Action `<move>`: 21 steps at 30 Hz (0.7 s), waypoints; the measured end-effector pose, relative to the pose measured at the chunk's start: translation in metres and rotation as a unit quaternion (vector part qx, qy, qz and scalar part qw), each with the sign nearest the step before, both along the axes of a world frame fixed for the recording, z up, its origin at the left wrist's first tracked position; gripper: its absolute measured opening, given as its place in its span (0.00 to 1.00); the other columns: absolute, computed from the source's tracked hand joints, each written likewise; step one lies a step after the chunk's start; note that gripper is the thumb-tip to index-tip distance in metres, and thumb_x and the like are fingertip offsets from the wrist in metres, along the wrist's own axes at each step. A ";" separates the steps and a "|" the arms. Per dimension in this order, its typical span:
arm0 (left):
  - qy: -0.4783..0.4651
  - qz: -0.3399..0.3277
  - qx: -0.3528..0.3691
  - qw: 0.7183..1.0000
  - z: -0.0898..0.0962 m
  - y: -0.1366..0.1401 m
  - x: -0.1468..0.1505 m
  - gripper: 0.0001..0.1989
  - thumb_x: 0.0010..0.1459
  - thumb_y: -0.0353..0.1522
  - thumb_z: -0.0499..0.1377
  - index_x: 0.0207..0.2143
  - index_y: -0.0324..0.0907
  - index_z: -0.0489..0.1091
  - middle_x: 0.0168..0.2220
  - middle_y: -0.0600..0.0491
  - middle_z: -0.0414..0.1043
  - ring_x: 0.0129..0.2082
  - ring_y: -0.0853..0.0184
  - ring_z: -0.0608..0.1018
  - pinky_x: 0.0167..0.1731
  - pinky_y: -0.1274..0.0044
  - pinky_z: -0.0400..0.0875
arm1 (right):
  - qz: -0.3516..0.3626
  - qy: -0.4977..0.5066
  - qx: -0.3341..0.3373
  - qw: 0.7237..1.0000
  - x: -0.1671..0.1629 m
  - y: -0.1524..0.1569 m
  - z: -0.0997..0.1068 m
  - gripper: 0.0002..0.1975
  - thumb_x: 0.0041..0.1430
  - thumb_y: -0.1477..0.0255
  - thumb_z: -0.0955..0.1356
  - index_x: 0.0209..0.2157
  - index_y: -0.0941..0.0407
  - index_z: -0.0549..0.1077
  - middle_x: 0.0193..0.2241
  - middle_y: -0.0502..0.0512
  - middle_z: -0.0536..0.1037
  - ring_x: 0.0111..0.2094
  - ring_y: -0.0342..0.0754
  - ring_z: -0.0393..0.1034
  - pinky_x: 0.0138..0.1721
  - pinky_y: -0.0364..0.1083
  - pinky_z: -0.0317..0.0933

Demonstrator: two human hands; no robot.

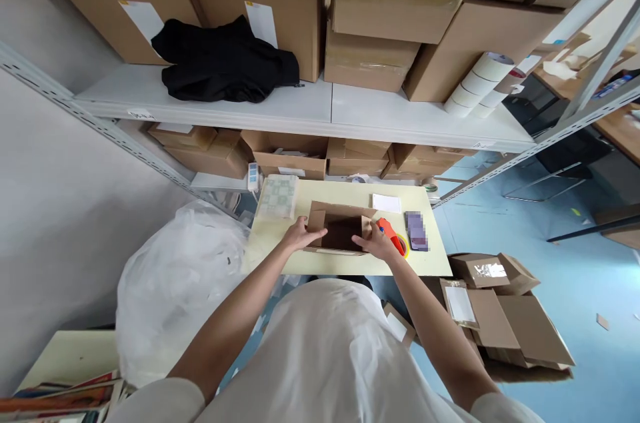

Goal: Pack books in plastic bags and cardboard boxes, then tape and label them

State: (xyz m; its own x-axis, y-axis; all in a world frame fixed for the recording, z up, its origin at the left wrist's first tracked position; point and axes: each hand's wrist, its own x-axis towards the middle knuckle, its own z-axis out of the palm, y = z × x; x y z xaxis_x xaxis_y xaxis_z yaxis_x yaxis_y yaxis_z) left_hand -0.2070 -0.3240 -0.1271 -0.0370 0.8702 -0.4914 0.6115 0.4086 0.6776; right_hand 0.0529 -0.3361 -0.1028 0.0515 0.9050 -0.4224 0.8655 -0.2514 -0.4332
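A small brown cardboard box [343, 210] stands on the cream table, its top open and its inside dark. My left hand [300, 234] grips the left side flap, thumb inside the box and fingers outside. On the opposite side my right hand [376, 242] holds the right flap the same way. Just beyond my right hand lies a red tape dispenser [390, 234] with a yellow tape roll, beside a phone [417, 231] whose picture is pixelated. A white paper pad [387, 203] rests behind them. At the table's left back corner sits a pale green patterned stack [279, 196].
Behind the table [310, 265] rises a grey shelf [300, 113] with cardboard boxes, a black garment [227, 63] and white rolls [479, 84]. A large clear plastic bag [175, 293] bulges at the left. Flattened and open cartons [505, 323] lie on the blue floor at right.
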 end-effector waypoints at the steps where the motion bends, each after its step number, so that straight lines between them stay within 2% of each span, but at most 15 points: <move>1: 0.023 -0.019 -0.024 0.999 0.000 0.002 0.003 0.48 0.37 0.56 0.64 0.55 0.38 0.59 0.53 0.37 0.70 0.52 0.50 0.73 0.45 0.70 0.68 | 0.021 -0.020 -0.022 0.999 -0.007 0.001 0.001 0.44 0.49 0.51 0.69 0.61 0.62 0.56 0.47 0.66 0.75 0.51 0.59 0.69 0.47 0.50 0.61; 3: 0.070 -0.040 -0.049 0.996 -0.002 0.004 0.008 0.47 0.34 0.53 0.66 0.52 0.36 0.61 0.53 0.33 0.68 0.53 0.45 0.71 0.45 0.68 0.68 | 0.050 -0.044 -0.042 0.997 -0.019 0.003 0.000 0.44 0.48 0.55 0.71 0.60 0.63 0.55 0.47 0.68 0.75 0.52 0.60 0.68 0.49 0.50 0.59; 6: 0.101 -0.033 -0.041 0.993 -0.009 0.006 0.013 0.38 0.38 0.45 0.66 0.50 0.33 0.63 0.50 0.30 0.70 0.51 0.42 0.72 0.43 0.66 0.68 | 0.058 -0.075 -0.020 0.995 -0.028 0.003 -0.004 0.38 0.51 0.62 0.70 0.59 0.62 0.56 0.46 0.67 0.75 0.51 0.58 0.69 0.48 0.49 0.59; 8: 0.080 -0.035 -0.029 0.996 -0.013 0.006 0.010 0.29 0.44 0.40 0.62 0.48 0.34 0.65 0.48 0.32 0.72 0.48 0.45 0.75 0.42 0.67 0.68 | 0.052 -0.068 -0.008 0.996 -0.024 0.002 -0.007 0.33 0.53 0.66 0.68 0.59 0.61 0.57 0.45 0.65 0.76 0.49 0.58 0.70 0.47 0.49 0.60; 11: 0.024 -0.046 0.010 0.999 -0.017 0.004 -0.004 0.17 0.53 0.35 0.53 0.45 0.39 0.69 0.46 0.42 0.75 0.46 0.55 0.76 0.43 0.70 0.69 | 0.041 -0.011 0.020 0.999 -0.004 0.001 -0.013 0.28 0.58 0.71 0.62 0.60 0.59 0.57 0.44 0.62 0.77 0.45 0.55 0.72 0.44 0.48 0.63; 14: -0.013 -0.032 0.058 0.998 -0.019 -0.003 -0.021 0.20 0.57 0.31 0.46 0.49 0.39 0.67 0.48 0.45 0.74 0.48 0.60 0.75 0.47 0.71 0.69 | 0.026 0.034 0.068 0.997 0.018 -0.002 -0.022 0.29 0.59 0.77 0.58 0.62 0.58 0.54 0.48 0.62 0.75 0.45 0.53 0.72 0.44 0.48 0.64; 16: -0.001 -0.003 0.110 0.994 -0.019 -0.008 -0.030 0.24 0.57 0.32 0.49 0.56 0.38 0.61 0.53 0.43 0.70 0.52 0.59 0.73 0.51 0.68 0.67 | 0.013 0.009 0.107 0.994 0.026 -0.006 -0.029 0.31 0.58 0.78 0.57 0.64 0.61 0.52 0.52 0.65 0.72 0.49 0.55 0.69 0.46 0.50 0.63; 18: 0.054 0.018 0.211 0.976 -0.015 -0.013 -0.033 0.31 0.53 0.32 0.56 0.60 0.40 0.56 0.58 0.42 0.63 0.57 0.55 0.67 0.55 0.63 0.61 | 0.012 -0.056 0.161 0.985 0.028 -0.010 -0.033 0.31 0.58 0.79 0.57 0.63 0.62 0.53 0.57 0.66 0.66 0.57 0.58 0.61 0.52 0.54 0.59; 19: 0.089 0.007 0.262 0.961 -0.012 -0.015 -0.032 0.33 0.51 0.31 0.59 0.60 0.41 0.57 0.59 0.43 0.62 0.58 0.53 0.65 0.57 0.61 0.58 | 0.024 -0.094 0.192 0.977 0.027 -0.012 -0.034 0.30 0.57 0.79 0.57 0.63 0.61 0.55 0.59 0.66 0.63 0.60 0.59 0.56 0.55 0.56 0.55; 21: 0.145 -0.064 0.315 0.936 -0.003 -0.016 -0.029 0.27 0.50 0.29 0.60 0.55 0.45 0.65 0.56 0.44 0.65 0.58 0.51 0.64 0.59 0.58 0.54 | 0.075 -0.153 0.232 0.958 0.025 -0.014 -0.030 0.25 0.58 0.80 0.57 0.57 0.59 0.65 0.58 0.63 0.63 0.63 0.59 0.49 0.59 0.58 0.47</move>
State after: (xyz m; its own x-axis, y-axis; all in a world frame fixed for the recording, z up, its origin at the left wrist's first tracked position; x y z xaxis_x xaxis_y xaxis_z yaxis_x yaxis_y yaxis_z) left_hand -0.2357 -0.3401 -0.1299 0.0344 0.9902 0.1353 0.8241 -0.1047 0.5567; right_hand 0.0776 -0.3506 -0.1328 -0.0361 0.9985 0.0414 0.9812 0.0432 -0.1882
